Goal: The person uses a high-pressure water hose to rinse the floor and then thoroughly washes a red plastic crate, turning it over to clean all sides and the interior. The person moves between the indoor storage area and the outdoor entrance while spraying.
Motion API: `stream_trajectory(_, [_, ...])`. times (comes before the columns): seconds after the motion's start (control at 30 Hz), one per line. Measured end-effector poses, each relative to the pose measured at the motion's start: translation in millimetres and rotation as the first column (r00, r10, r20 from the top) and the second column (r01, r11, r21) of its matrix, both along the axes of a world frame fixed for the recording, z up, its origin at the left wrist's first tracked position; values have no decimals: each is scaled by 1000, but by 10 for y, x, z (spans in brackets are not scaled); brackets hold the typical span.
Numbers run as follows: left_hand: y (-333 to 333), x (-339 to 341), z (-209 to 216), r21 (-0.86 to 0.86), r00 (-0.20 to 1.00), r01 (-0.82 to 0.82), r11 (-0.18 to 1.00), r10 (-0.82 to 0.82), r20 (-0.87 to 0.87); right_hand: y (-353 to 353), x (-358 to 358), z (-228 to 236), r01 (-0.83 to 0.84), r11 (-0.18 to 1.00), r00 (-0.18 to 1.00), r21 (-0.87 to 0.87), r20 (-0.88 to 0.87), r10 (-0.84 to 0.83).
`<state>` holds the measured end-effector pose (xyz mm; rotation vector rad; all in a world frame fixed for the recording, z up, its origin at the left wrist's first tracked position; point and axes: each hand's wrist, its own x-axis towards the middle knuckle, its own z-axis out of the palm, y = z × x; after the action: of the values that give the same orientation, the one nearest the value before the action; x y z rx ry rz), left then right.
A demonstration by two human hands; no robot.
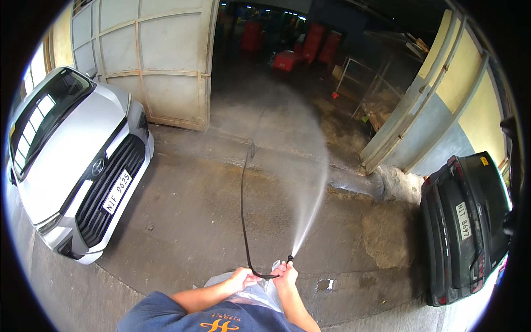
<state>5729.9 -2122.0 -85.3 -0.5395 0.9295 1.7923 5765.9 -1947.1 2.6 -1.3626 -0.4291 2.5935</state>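
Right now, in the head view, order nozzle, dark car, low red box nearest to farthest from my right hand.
1. Nozzle, at your right hand.
2. Dark car, off to the right.
3. Low red box, far ahead, indoors.

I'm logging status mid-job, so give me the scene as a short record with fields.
Right hand: closed around the base of the spray nozzle
Left hand: at the black hose, grip unclear
Water spray: fanning forward from the nozzle
Left side: silver car, front facing inward
Right side: dark car, rear facing inward
Gate: metal panel beyond the silver car
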Motion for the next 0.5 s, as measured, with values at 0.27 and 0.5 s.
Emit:
stream_trajectory(0.27, [231,488,895,273,812,-550,790,581,-46,-119,842,-321,228,918,970,-324,-2,-241])
stream_trajectory(0.5, [212,769,1331,0,870,-337,941,312,-382,-688,1066,-494,-32,969,994,-246,97,57])
